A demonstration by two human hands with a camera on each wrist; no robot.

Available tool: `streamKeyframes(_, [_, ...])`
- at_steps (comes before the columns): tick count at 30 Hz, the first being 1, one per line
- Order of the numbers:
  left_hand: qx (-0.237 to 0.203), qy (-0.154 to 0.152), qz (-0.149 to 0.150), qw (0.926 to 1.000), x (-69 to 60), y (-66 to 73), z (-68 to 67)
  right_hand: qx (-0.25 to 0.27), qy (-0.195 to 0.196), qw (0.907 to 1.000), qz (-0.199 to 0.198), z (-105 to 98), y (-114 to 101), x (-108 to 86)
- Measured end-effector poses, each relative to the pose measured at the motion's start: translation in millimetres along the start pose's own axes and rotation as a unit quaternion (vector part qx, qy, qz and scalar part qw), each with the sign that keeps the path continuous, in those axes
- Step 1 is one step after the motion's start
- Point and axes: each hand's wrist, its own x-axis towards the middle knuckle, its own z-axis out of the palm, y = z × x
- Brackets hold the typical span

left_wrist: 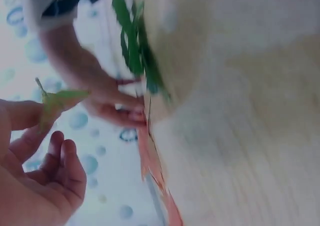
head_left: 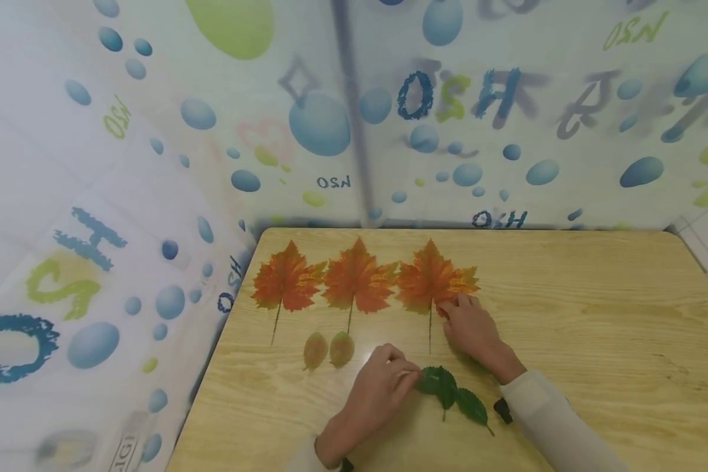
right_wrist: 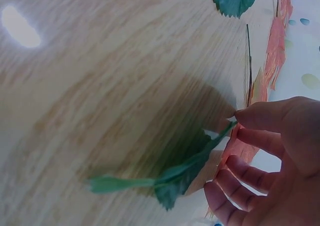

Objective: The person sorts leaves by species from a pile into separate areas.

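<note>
Three orange-red maple leaves, left (head_left: 286,275), middle (head_left: 358,276) and right (head_left: 427,278), lie in a row along the table's far side, stems towards me. My right hand (head_left: 474,328) is at the right maple leaf, its thumb and fingers pinching the lower right edge. In the left wrist view, a small yellow-green leaf (left_wrist: 57,101) is pinched between thumb and forefinger of my left hand (head_left: 377,387); the head view hides it. Two similar small leaves, one (head_left: 315,351) beside another (head_left: 342,349), lie below the maple row. Green serrated leaves (head_left: 446,390) lie between my hands.
The pale wooden table (head_left: 596,314) extends to the right. Behind it and on the left hangs a white curtain (head_left: 377,170) printed with blue and green drops. A dark band (head_left: 503,411) shows at my right sleeve (head_left: 554,419).
</note>
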Motion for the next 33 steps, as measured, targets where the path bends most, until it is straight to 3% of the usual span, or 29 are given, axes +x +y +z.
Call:
streamKeyframes(4, [-0.057, 0.009, -0.099, 0.9934, 6.3, -12.9, -9.9, 0.003, 0.0, 1.0, -0.002, 0.8, 1.0, 0.4])
streamKeyframes(7, [-0.079, 0.027, -0.135, 0.9874, 9.1, -22.7, -15.9, 0.005, 0.004, 1.0, -0.006, 1.6, 1.6, 0.6])
streamKeyframes(13, [-0.076, 0.052, -0.157, 0.9833, 11.5, -39.4, -24.1, 0.011, 0.011, 0.9999, -0.007, 0.9, 0.7, -0.8])
streamKeyframes(20, [-0.047, 0.029, -0.186, 0.981, 12.9, -48.4, -30.8, 0.01, 0.012, 0.9999, -0.004, 0.6, 0.3, -1.2])
streamKeyframes(26, [-0.018, 0.016, -0.186, 0.9823, 12.1, -51.0, -31.3, 0.006, 0.018, 0.9998, -0.006, 1.2, 0.9, -0.7])
streamKeyframes(33, [-0.019, 0.014, -0.186, 0.9822, 9.5, -51.8, -31.1, 0.01, 0.013, 0.9998, -0.006, 2.2, 1.8, -0.6])
